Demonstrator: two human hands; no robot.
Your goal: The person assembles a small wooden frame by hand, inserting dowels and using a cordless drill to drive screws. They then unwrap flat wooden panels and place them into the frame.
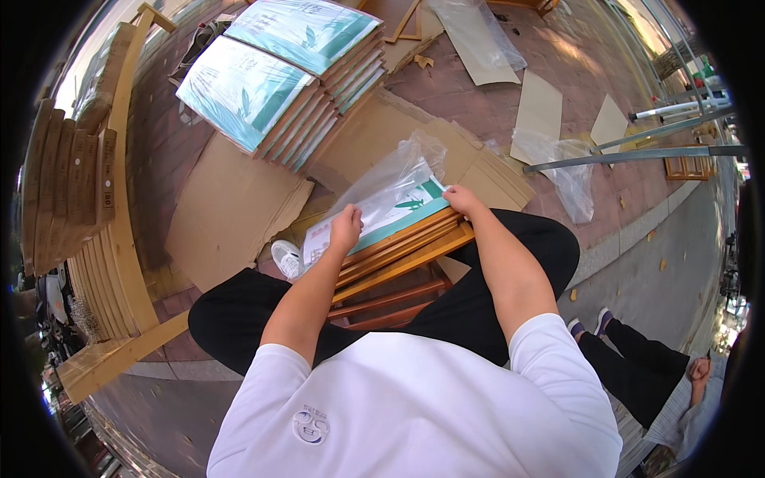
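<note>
In front of my lap lies a small stack of wooden frames [398,248], topped by a white and green printed sheet [412,205]. A clear plastic bag [386,183] covers much of that sheet and bunches up at its far end. My left hand [345,229] is closed on the bag's near edge, over the left part of the sheet. At the right end, my right hand [464,201] pinches the corner of the bag, close against the frames; its fingertips are partly hidden. Below the stack, a wooden stool [390,307] shows between my legs.
Two tall stacks of plastic-wrapped printed frames [247,92] stand on flattened cardboard [231,207]. At the left, a wooden rack [123,159] stands beside brown boards [68,175]. Loose card sheets [538,111], plastic film [570,179] and metal poles [637,155] are at the right. A person [637,366] is at lower right.
</note>
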